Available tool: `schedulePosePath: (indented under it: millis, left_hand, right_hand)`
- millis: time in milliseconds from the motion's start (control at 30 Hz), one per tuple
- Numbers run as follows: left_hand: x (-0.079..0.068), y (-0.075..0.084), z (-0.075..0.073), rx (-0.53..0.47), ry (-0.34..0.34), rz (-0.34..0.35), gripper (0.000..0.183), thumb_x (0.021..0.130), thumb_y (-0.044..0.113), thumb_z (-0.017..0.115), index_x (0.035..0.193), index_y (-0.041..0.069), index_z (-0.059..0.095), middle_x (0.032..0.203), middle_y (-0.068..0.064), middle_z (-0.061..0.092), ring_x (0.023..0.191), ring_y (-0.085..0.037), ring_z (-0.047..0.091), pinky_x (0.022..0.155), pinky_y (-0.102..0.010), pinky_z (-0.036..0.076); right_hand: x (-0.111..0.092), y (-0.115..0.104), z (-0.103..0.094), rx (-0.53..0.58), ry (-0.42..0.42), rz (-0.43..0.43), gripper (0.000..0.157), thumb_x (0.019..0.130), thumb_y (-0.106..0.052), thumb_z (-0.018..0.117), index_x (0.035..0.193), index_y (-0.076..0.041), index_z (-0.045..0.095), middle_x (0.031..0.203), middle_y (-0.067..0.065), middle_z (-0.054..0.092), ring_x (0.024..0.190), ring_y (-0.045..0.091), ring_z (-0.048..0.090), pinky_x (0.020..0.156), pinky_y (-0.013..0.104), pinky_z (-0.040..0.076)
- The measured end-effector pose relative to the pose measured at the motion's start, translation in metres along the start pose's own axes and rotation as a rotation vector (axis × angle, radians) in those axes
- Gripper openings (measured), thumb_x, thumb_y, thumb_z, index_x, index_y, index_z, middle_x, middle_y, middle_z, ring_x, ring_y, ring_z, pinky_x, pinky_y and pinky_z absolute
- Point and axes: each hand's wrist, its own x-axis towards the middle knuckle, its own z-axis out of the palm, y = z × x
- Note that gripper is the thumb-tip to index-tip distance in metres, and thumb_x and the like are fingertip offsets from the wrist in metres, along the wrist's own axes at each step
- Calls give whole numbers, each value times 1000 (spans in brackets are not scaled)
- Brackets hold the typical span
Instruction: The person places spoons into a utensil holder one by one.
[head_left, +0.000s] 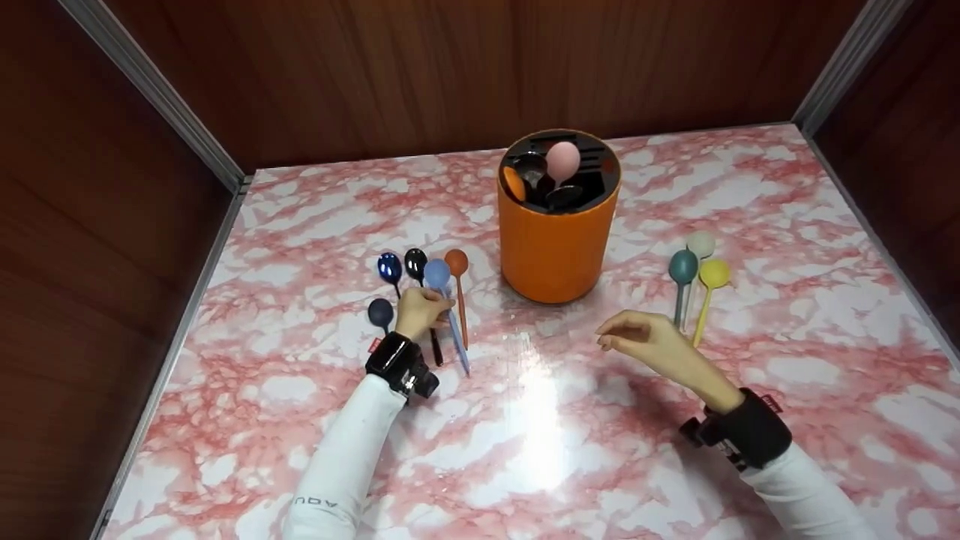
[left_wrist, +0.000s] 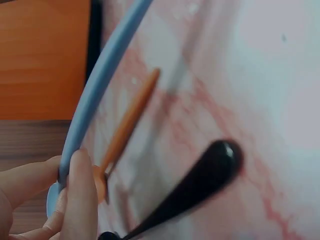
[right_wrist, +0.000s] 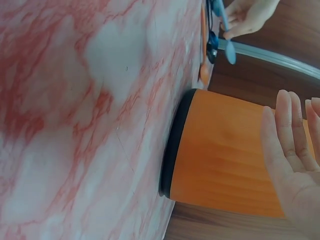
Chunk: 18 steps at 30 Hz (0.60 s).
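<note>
My left hand (head_left: 420,311) pinches a light blue spoon (head_left: 437,272) by its handle, which in the left wrist view rises between thumb and fingers. Around that hand lie an orange-brown spoon (head_left: 457,262), a black spoon (head_left: 416,264), a shiny dark blue spoon (head_left: 389,267) and a dark navy spoon (head_left: 380,311). The right hand (head_left: 646,341) hovers with relaxed fingers and holds nothing. Close to its right are a teal spoon (head_left: 683,267), a yellow spoon (head_left: 714,274) and a pale spoon (head_left: 701,243).
An orange cylindrical utensil holder (head_left: 555,251) stands at the back middle. From its black top stick out a pink spoon (head_left: 562,161), an orange utensil (head_left: 514,183) and dark utensils. Brown panels (head_left: 480,67) enclose the marbled table (head_left: 300,465) at back and sides.
</note>
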Motion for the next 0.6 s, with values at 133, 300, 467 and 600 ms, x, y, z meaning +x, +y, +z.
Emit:
schedulePosePath:
  millis: [133,300,467,600]
  left_hand:
    - [-5,4,1,-56,-7,13,11,76,-5,61,81,-13,58,65,-15,59,45,-12,54,56,-36,54]
    - [-13,9,4,-79,-15,46,12,76,-3,62,84,-12,57,74,-26,61,44,-11,55,56,-37,54]
    - [-22,15,9,-140,-23,84,11,76,-4,62,83,-10,55,65,-14,61,43,-12,56,56,-39,54]
    - [-30,20,14,-179,-47,92,12,77,-3,61,84,-9,54,61,-5,56,45,-13,56,59,-42,53]
  right_hand:
    - [-1,-8,2,-7,-9,5,16,83,-7,60,95,2,61,89,16,63,79,17,61,72,21,50]
    - [-3,-23,5,-2,-26,26,16,84,-4,58,97,5,60,91,21,61,82,23,61,72,20,50]
    - [-2,-28,7,-7,-25,47,16,84,-4,58,96,5,61,91,21,61,83,29,60,73,21,50]
    - [-1,-29,9,-20,-30,47,15,84,-5,58,96,5,61,91,20,62,83,29,60,73,21,50]
